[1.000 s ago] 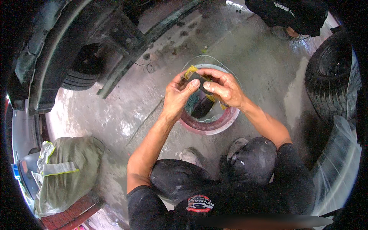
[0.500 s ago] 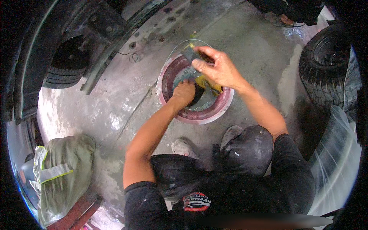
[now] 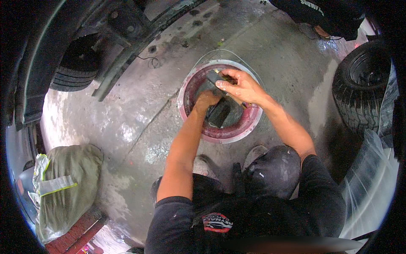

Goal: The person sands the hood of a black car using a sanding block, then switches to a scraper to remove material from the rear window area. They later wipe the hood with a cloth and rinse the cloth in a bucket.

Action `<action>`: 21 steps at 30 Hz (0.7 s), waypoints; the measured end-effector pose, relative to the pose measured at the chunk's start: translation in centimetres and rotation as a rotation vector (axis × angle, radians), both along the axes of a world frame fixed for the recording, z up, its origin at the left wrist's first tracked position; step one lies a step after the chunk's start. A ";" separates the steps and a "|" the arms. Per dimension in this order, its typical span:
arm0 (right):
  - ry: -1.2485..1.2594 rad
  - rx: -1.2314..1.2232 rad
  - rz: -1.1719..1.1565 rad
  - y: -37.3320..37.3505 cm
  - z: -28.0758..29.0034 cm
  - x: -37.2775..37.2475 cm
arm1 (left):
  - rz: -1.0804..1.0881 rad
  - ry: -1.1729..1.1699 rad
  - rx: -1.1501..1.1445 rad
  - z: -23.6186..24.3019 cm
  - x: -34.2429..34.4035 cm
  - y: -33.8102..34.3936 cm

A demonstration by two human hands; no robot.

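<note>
A round reddish bucket [image 3: 250,121] with a pale rim and a thin wire handle stands on the floor in front of me, with cloudy water inside. Between the thumb and fingers of my right hand [image 3: 244,87] is a dark grey flat pad [image 3: 213,76] with a bit of yellow at its top edge, held over the bucket. My left hand [image 3: 206,100] reaches down inside, beside a dark flat piece [image 3: 220,112]. Its fingertips are hidden in shadow, so whether they grip anything is unclear. A brownish-yellow edge shows under my right hand.
A wheel with a knobbly tyre [image 3: 356,91] stands at the right, near clear plastic sheeting [image 3: 366,182]. Dark vehicle parts and another tyre [image 3: 74,76] fill the upper left. An olive cloth bundle [image 3: 74,186] lies at lower left. Another person in black [image 3: 325,17] is at upper right.
My right hand has come down and slightly toward me with the pad. My left hand has sunk deeper into the bucket. The yellow piece inside is now mostly covered.
</note>
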State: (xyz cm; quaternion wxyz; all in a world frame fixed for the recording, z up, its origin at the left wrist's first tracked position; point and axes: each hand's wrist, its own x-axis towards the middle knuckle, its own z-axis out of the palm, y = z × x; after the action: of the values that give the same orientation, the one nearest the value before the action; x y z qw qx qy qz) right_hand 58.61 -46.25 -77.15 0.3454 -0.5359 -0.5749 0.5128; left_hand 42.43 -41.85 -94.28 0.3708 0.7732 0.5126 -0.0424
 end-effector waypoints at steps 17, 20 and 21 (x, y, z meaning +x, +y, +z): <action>0.201 0.003 -0.160 0.0 3.4 2.3 | 0.116 -0.316 -0.162 18.7 -6.2 -1.1; 0.142 -0.043 -0.131 0.1 3.4 2.2 | 0.147 -0.414 -0.154 19.2 -6.0 -1.8; 0.140 -0.051 -0.133 0.0 3.3 2.1 | 0.154 -0.425 -0.135 19.3 -5.7 -1.9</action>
State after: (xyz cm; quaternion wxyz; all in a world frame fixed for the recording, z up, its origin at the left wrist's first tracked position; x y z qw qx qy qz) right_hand 60.69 -46.21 -73.87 0.4043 -0.5444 -0.4995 0.5392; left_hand 36.76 -43.75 -74.98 0.5234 0.6969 0.4764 0.1154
